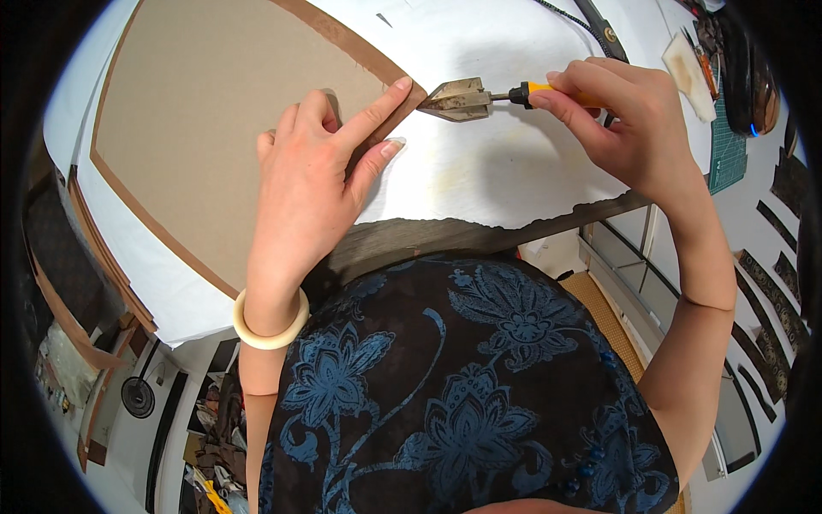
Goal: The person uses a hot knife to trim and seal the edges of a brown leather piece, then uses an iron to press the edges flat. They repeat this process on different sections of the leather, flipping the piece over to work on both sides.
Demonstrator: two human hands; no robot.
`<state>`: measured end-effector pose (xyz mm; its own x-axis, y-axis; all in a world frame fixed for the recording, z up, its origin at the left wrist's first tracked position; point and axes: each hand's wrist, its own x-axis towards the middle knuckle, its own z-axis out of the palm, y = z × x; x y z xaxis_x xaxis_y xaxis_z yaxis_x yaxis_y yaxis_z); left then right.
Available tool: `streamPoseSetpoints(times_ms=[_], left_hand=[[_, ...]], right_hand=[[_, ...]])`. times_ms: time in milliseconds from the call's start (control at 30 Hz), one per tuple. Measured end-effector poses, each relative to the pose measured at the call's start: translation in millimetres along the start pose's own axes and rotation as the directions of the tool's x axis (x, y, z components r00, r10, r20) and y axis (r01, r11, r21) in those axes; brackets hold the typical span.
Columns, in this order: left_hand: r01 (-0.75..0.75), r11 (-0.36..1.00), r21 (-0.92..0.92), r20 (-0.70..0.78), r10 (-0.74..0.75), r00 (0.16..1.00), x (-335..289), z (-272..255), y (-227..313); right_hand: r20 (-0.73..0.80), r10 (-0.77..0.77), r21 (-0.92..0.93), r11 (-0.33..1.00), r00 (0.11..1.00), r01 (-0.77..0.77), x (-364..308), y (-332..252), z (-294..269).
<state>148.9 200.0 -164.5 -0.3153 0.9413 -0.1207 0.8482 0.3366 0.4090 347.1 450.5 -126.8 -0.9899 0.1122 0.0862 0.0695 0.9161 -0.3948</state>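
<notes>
A large beige panel (205, 128) with a brown folded edging (360, 53) lies on the white-covered table. My left hand (312, 163) rests on it with fingers apart. Its index fingertip presses on the edging near the right corner, and the thumb lies by the panel's near edge. In my right hand (629, 116) is a tool with a pointed, finned metal head (461, 100) and a yellow-and-black handle (531, 92). The fingers are closed round the handle. The tool's tip meets the panel's corner, just beyond my left index finger.
The white table cover (514, 171) has a ragged near edge. A dark cord (565, 17) lies at the top. On the right are a white pad (687, 77), a green cutting mat (728, 150) and several dark patterned strips (771, 283). Brown strips (111, 257) hang at the left edge.
</notes>
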Motion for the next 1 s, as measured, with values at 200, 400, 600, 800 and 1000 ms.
streamPoseSetpoints(times_ms=[200, 400, 600, 800, 1000], left_hand=[[0.035, 0.999, -0.017, 0.045, -0.034, 0.998, 0, -1, 0], [0.019, 1.000, -0.009, 0.035, -0.018, 0.999, 0, -1, 0], [0.029, 1.000, -0.013, 0.034, -0.028, 0.999, -1, -1, 1], [0.023, 1.000, 0.010, 0.048, -0.023, 0.999, 0, 0, 0], [0.027, 1.000, -0.004, 0.061, -0.026, 0.998, -1, 2, -5]], right_hand=[[-0.108, 0.022, 0.043, 0.999, 0.994, -0.017, -1, -2, 9], [-0.117, 0.036, 0.070, 0.997, 0.992, -0.028, -2, -3, 10], [-0.109, 0.042, 0.058, 0.998, 0.993, -0.036, -1, -6, 9], [-0.108, 0.041, 0.023, 0.999, 0.993, -0.038, -2, -7, 9], [-0.184, 0.013, 0.044, 0.999, 0.983, -0.005, -1, -5, 7]])
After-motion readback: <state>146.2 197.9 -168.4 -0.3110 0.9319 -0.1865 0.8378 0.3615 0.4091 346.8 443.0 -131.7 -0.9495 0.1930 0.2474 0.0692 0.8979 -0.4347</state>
